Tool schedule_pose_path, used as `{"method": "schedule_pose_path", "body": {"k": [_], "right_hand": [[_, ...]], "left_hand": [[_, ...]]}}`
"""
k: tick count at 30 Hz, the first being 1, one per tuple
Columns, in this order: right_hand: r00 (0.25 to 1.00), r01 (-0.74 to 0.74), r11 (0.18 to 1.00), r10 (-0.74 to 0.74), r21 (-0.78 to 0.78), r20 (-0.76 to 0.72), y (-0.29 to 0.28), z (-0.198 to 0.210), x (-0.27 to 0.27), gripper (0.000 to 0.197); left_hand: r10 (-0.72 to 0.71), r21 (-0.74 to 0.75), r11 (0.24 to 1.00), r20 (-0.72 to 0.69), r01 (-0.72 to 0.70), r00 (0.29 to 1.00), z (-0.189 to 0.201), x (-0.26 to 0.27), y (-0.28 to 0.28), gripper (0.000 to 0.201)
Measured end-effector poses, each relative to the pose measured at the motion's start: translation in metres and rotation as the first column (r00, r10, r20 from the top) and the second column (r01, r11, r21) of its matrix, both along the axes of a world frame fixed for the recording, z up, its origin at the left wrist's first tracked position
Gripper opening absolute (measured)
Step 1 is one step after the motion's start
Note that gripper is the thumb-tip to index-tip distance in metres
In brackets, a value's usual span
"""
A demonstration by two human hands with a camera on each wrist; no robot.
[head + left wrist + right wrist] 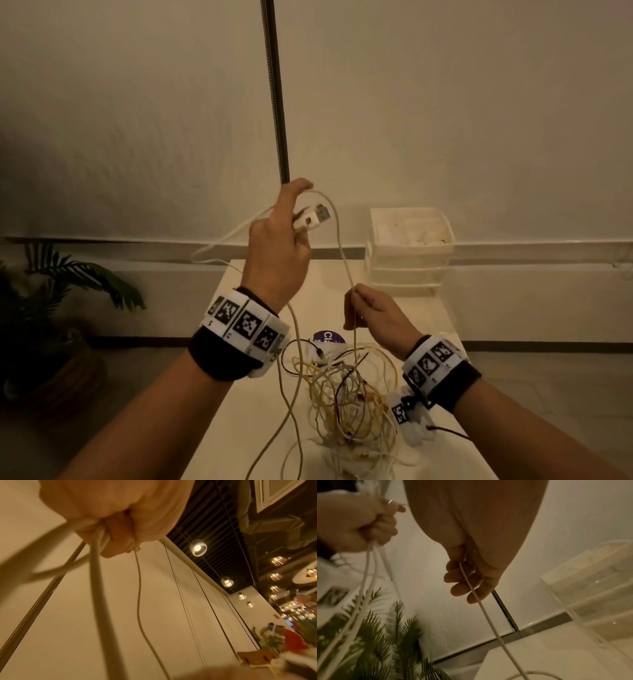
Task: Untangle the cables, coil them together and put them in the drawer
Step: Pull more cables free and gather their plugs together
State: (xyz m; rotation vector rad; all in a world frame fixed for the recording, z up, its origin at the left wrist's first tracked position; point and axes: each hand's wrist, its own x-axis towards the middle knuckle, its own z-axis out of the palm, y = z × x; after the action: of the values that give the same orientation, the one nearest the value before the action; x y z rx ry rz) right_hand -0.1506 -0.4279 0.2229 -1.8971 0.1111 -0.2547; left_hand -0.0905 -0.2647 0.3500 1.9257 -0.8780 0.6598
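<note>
Above bench (260,394), left hand (274,253) grips white cable (344,260) loops and USB plug (313,217); right hand (373,313) pinches same cable lower down. Tangle (346,394) mostly unsorted on bench. Coiling barely begun; drawer unit (409,250) at bench's far end awaits.

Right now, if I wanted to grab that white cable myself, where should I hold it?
Probably the white USB plug: it is rigid and blocky and juts rightward from the left hand, so come from the right. The thin white cable below it runs through the right hand.
</note>
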Motion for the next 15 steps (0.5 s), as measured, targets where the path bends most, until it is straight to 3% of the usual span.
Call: {"method": "schedule_pose_path", "body": {"k": [3,6,8,11,15], "right_hand": [[0.998,0.046,0.989,-0.053,0.143,0.043,-0.003,0.020,0.006,0.027],[0.991,0.053,0.971,-0.081,0.232,0.109,-0.002,0.046,0.008,0.026],[0.980,0.065,0.972,-0.104,0.225,0.170,-0.002,0.065,0.008,0.027],[0.960,0.090,0.985,-0.125,0.146,0.252,-0.002,0.091,0.006,0.027],[0.958,0.087,0.990,-0.115,0.114,0.262,0.000,0.112,0.001,0.026]], "left_hand": [[-0.052,0.079,0.995,-0.007,0.052,0.999,-0.016,-0.007,-0.002,0.085],[-0.156,0.199,0.969,0.034,0.146,0.987,-0.026,-0.008,-0.007,0.082],[-0.184,0.293,0.937,-0.055,0.192,0.981,-0.032,-0.007,-0.011,0.074],[-0.176,0.224,0.950,-0.190,0.218,0.966,-0.037,-0.011,-0.016,0.063],[-0.180,0.077,0.977,-0.189,0.197,0.965,-0.033,-0.017,-0.023,0.047]]}}
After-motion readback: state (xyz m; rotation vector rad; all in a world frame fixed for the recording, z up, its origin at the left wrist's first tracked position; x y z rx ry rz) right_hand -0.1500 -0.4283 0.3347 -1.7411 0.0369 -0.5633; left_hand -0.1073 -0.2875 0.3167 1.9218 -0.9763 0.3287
